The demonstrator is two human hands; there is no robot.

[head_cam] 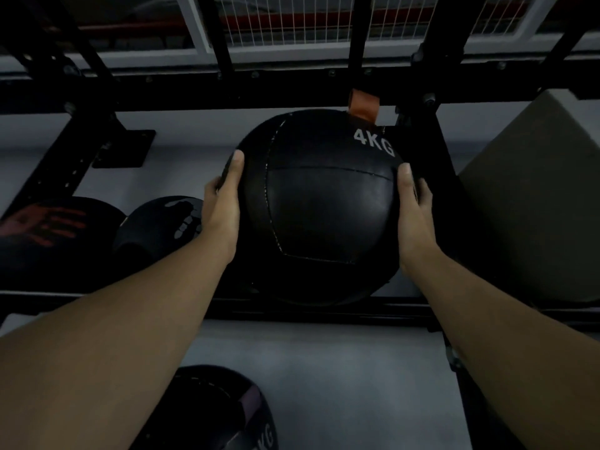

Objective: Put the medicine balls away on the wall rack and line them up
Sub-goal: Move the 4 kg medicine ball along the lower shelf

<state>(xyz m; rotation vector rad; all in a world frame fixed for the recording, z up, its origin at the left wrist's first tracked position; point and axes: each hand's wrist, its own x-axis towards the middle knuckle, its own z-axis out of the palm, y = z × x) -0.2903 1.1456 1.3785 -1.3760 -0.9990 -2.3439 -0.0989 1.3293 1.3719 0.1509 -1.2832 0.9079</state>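
Observation:
A black stitched medicine ball marked 4KG (321, 209) sits between my two hands at the level of the black wall rack's rail (292, 308). My left hand (224, 206) presses flat on its left side, and my right hand (417, 216) grips its right side. Whether the ball rests on the rail or hangs just above it is hard to tell. To its left on the rack are a black ball with a white handprint (162, 225) and a black ball with a red handprint (42, 232).
Another black ball with a KG marking (227, 414) lies lower down, under my left forearm. A grey-brown box (532, 203) stands at the right of the rack. Black uprights and an orange strap (363, 107) are behind the ball; wire mesh runs above.

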